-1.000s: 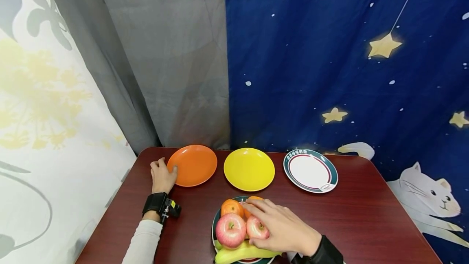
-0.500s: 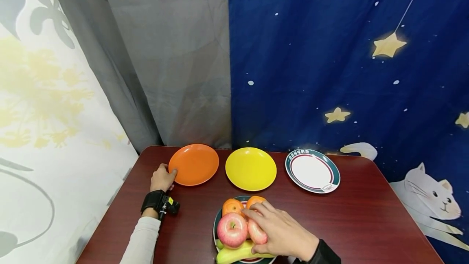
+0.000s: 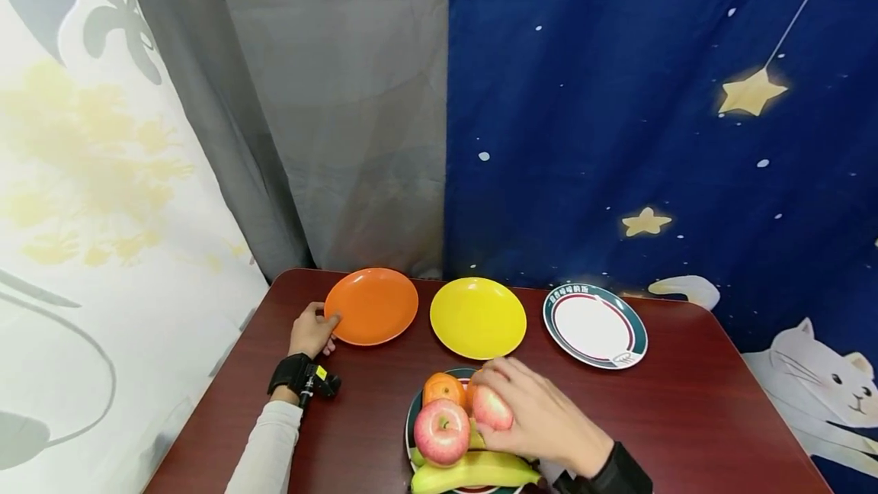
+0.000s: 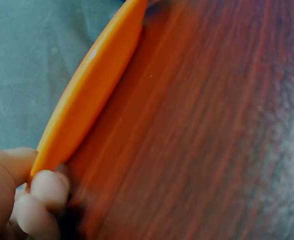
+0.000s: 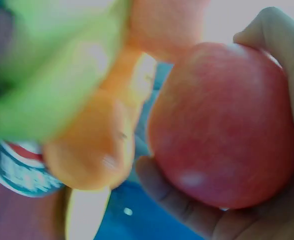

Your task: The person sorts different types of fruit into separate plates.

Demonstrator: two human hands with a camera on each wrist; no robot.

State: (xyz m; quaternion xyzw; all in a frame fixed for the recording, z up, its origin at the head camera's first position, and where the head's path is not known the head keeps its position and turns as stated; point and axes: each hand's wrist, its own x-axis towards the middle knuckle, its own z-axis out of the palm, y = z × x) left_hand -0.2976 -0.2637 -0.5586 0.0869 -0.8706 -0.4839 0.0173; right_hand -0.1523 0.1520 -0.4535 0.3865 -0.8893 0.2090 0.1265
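Note:
My left hand (image 3: pixel 312 334) pinches the left edge of the orange plate (image 3: pixel 373 307) near the table's far left corner. In the left wrist view the plate's near edge sits between thumb and fingers, its underside facing the table. My right hand (image 3: pixel 545 421) grips a red apple (image 5: pixel 222 130), thumb and fingers around its sides, over the fruit plate (image 3: pixel 411 421). On that plate are a second apple (image 3: pixel 442 433), an orange (image 3: pixel 442 387) and a banana (image 3: pixel 476 471). Behind the right hand another orange is mostly hidden.
A yellow plate (image 3: pixel 478 319) stands right of the orange one. Farther right is a white plate (image 3: pixel 595 326) with a dark green rim. Curtains (image 3: pixel 357 113) hang directly behind the dark red table (image 3: pixel 693 402).
My right hand has closed around the right-hand apple and lifted it off the other fruit. My left hand has taken the orange plate's edge. The head view has shifted slightly.

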